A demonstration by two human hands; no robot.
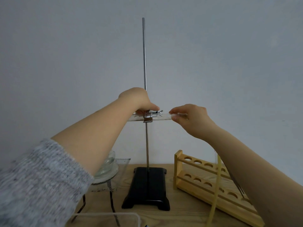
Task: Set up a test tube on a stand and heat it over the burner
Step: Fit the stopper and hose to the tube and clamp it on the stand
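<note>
A metal stand with a black base (146, 185) and an upright rod (144, 51) stands in the middle of the wooden table. A clamp (148, 117) on the rod holds a clear test tube (161, 118) lying level. My left hand (139, 99) grips the clamp's screw side behind the rod. My right hand (190, 119) pinches the tube's right end between thumb and fingers. A glass burner (107, 167) sits on wire gauze over a tripod at the left, partly hidden by my left forearm.
A wooden test tube rack (208, 181) lies at the right of the base, with a yellowish rubber tube (216, 185) hanging across it. A clear container rim (114, 215) shows at the near edge. A plain wall rises behind the table.
</note>
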